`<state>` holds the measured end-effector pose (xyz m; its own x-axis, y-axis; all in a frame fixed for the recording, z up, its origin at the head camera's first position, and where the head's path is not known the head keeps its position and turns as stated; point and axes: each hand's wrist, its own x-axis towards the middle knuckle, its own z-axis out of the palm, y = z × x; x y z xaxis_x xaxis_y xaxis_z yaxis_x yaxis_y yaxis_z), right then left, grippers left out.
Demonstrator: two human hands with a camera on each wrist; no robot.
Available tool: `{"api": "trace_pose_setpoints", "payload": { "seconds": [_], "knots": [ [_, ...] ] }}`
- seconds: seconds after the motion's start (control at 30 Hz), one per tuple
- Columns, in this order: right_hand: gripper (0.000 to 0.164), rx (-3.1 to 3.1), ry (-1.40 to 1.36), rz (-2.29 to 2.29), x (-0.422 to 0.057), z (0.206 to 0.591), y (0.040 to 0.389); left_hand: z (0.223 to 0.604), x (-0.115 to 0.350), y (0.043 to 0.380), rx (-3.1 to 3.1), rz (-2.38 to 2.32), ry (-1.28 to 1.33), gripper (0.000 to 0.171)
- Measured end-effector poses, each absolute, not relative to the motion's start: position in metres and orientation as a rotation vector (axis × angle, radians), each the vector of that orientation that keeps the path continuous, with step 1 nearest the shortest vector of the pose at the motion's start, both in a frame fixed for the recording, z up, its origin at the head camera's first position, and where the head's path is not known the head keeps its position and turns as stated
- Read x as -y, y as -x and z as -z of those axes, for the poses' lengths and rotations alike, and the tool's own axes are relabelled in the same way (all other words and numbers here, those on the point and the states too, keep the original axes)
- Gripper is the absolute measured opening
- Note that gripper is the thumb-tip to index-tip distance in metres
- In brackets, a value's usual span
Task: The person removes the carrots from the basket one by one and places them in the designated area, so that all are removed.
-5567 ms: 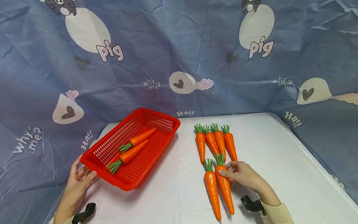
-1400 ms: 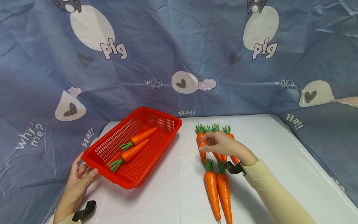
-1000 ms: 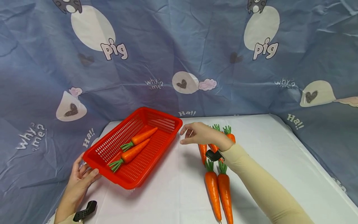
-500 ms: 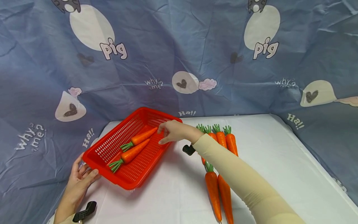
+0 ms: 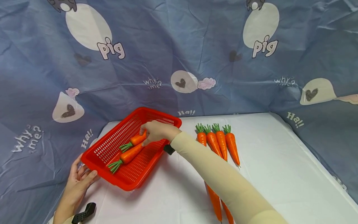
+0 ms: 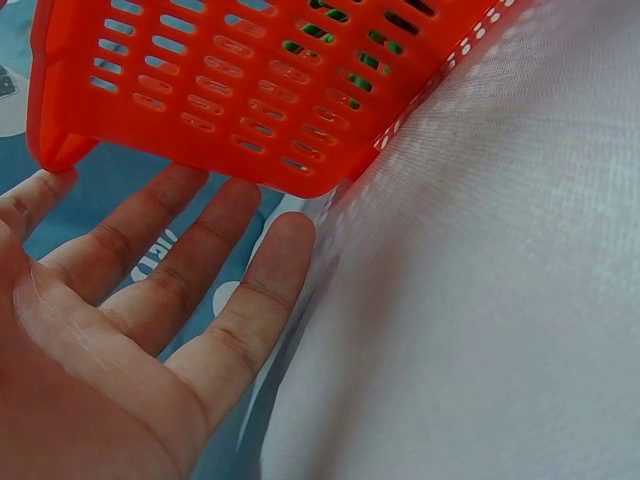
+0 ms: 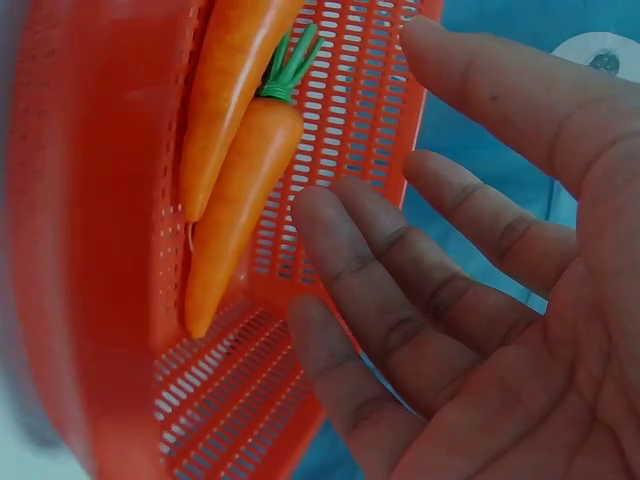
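Note:
A red perforated plastic basket [image 5: 149,161] stands at the left of the white table, holding two orange carrots with green tops. My left hand [image 5: 76,183] grips the near-left corner, thumb against the end rim and fingers at the side; the left wrist view shows fingertips [image 6: 240,195] right under the red edge. My right hand [image 5: 156,131] hangs over the basket, fingers spread and loosely bent, holding nothing. In the head view it covers the tips of the farther carrot [image 5: 138,139] and nearer carrot [image 5: 130,155]. The right wrist view shows both carrots beside the fingers.
Right of the basket, several carrots [image 5: 231,144] lie in a row on the white tablecloth [image 5: 263,146]. Two more carrots [image 5: 213,199] lie nearer, partly hidden by the right sleeve [image 5: 218,174]. A blue printed cloth [image 5: 156,56] hangs behind and along the sides.
My right hand has let go of a carrot in the near pair, then moved left across the carrot row and into the space over the basket. My left hand has stayed on the basket corner.

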<state>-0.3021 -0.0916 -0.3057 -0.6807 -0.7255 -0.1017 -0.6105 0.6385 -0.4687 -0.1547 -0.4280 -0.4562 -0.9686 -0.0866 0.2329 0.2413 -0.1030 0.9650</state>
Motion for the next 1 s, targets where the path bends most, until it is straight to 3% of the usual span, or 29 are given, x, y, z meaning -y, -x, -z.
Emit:
{"api": "trace_pose_setpoints", "payload": {
  "seconds": [0.33,1.0],
  "knots": [
    [0.047,-2.596,1.052,0.494,0.125,0.304,0.305,0.456,0.43,0.154,1.936,2.17,0.183,0.082],
    [0.069,-2.555,0.819,0.301,0.166,0.325,0.282,0.455,0.427,0.153,1.941,2.184,0.148,0.082]
  ]
}}
